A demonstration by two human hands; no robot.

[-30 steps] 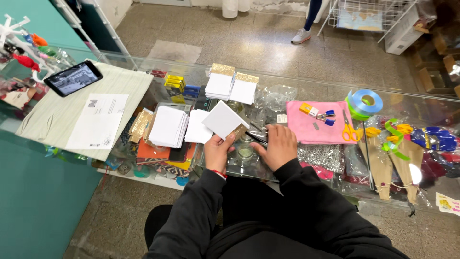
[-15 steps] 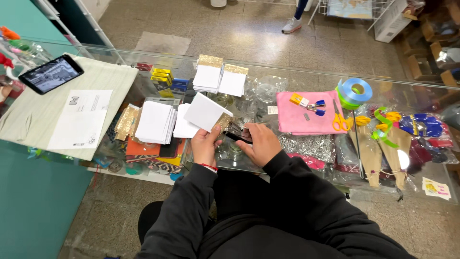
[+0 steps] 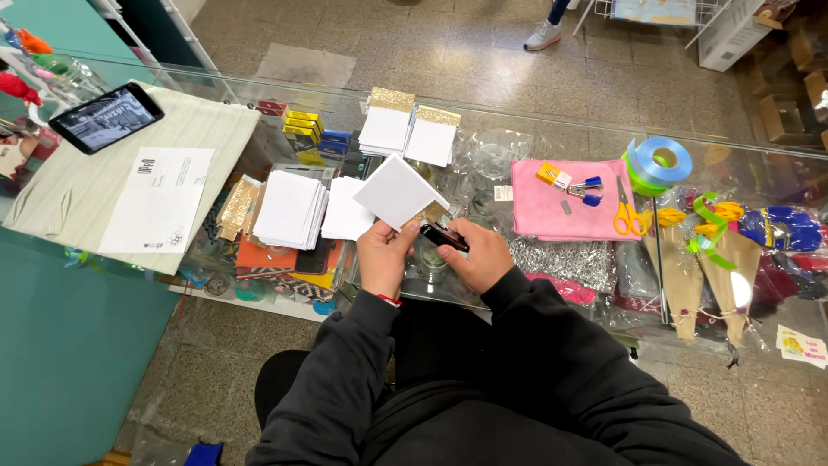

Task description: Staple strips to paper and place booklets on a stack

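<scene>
Near the middle of the frame, the left hand (image 3: 384,257) grips a white square card (image 3: 398,191) by its lower edge, holding it tilted above the glass surface (image 3: 552,129). Just to its right, the right hand (image 3: 479,256) is closed around a small black stapler (image 3: 444,237), whose front end sits against the card's lower right corner. Both dark sleeves run down toward the bottom of the frame. To the left of the hands lies a stack of white cards (image 3: 289,208), with more white sheets (image 3: 347,210) beside it. Further up the frame sit two gold-topped card piles (image 3: 410,129). A pink cloth (image 3: 556,200) lies to the right, carrying yellow-handled scissors (image 3: 625,210), and a blue ribbon roll (image 3: 660,161) stands just beyond it. At the upper left a phone (image 3: 106,117) rests on a pale mat (image 3: 216,138) above a printed sheet of paper (image 3: 159,198).
</scene>
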